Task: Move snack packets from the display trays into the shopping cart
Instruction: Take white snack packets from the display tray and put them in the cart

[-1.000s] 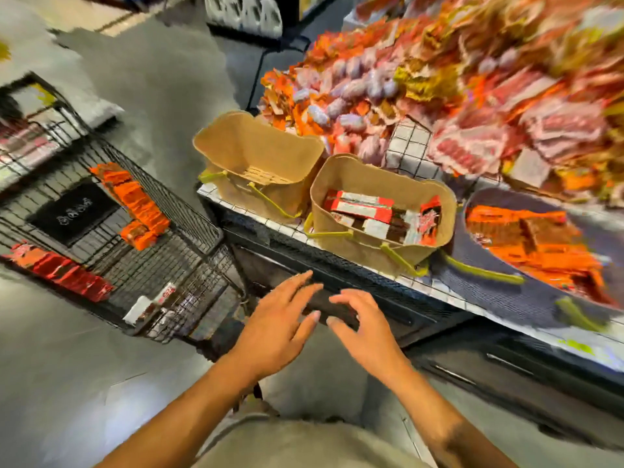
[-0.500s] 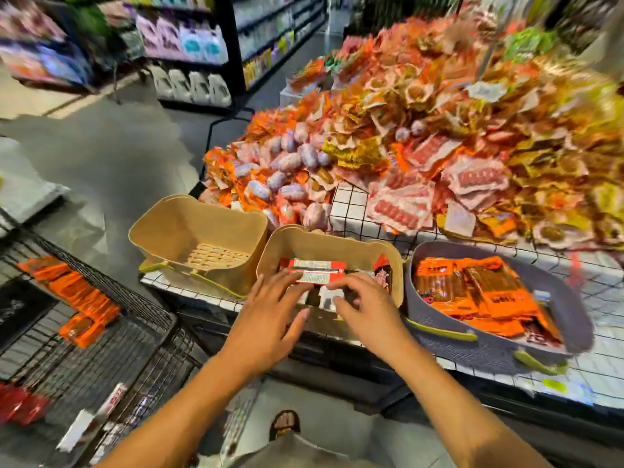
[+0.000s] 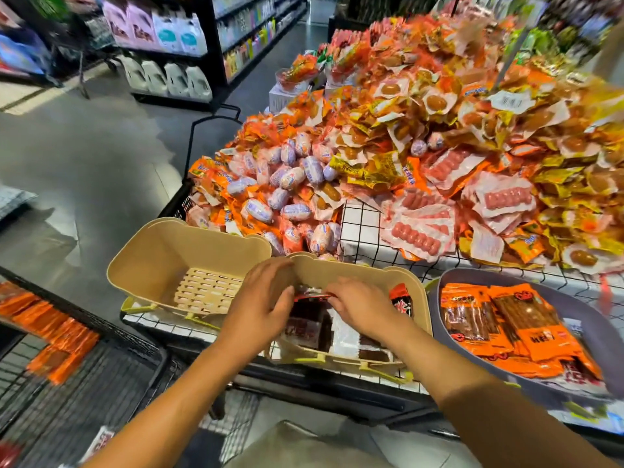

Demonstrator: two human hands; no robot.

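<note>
Beige tray (image 3: 354, 269) of dark packets (image 3: 307, 315) beside grey tray (image 3: 574, 300) of orange packets (image 3: 526, 319). Right hand (image 3: 361, 305) pinching a dark one, left hand (image 3: 260, 309) grip unclear.

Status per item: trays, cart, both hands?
left beige tray: empty
middle beige tray: holds dark packets
grey tray: full of orange packets
shopping cart: some orange packs inside
left hand: inside middle tray, grip unclear
right hand: fingers curled on one of the dark packets

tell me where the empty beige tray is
Head view, left of centre: the empty beige tray sits on the display's front edge, between the shopping cart and the packet-filled beige tray.
</note>
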